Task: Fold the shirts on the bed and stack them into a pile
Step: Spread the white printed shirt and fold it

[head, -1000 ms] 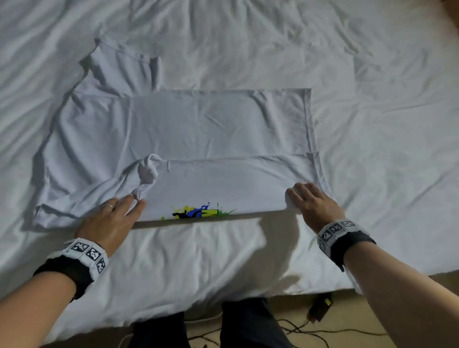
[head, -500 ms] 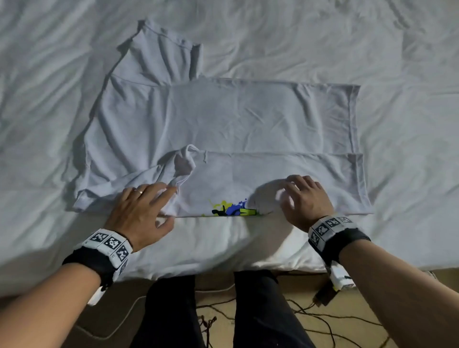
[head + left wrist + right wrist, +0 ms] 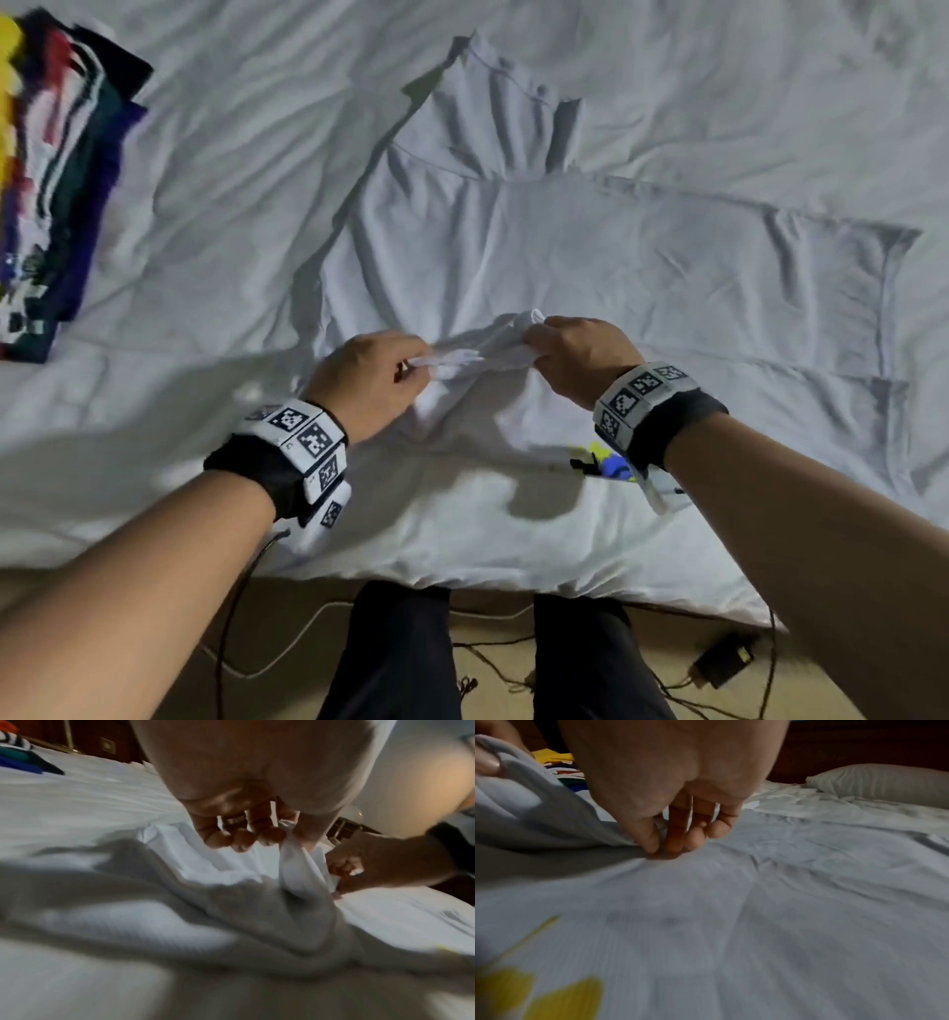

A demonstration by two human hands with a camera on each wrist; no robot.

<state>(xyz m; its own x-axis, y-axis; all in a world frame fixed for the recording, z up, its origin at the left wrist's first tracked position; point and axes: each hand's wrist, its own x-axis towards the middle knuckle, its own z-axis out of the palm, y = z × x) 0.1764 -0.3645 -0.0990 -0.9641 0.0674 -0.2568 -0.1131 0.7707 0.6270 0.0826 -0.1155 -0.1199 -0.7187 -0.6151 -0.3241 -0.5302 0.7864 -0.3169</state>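
Note:
A white shirt [image 3: 590, 267] lies partly folded on the bed, its near long edge turned over and a yellow, blue and black print [image 3: 603, 460] showing at the fold. The crumpled near sleeve [image 3: 482, 349] is raised off the shirt between both hands. My left hand [image 3: 405, 367] pinches its left end between thumb and forefinger, as the left wrist view shows [image 3: 289, 839]. My right hand [image 3: 536, 342] pinches its right end, thumb against fingers [image 3: 658, 843]. The far sleeve [image 3: 493, 118] lies flat at the top.
A pile of folded colourful shirts [image 3: 56, 195] lies on the bed at the far left. A pillow [image 3: 885, 783] lies near the headboard. The bed's near edge [image 3: 462, 580] runs under my arms, with my legs, cables and a black adapter [image 3: 724, 663] on the floor below.
Both hands left the folded near edge and came together at the crumpled sleeve, pinching and lifting it. The view has shifted, bringing the folded pile into sight at left.

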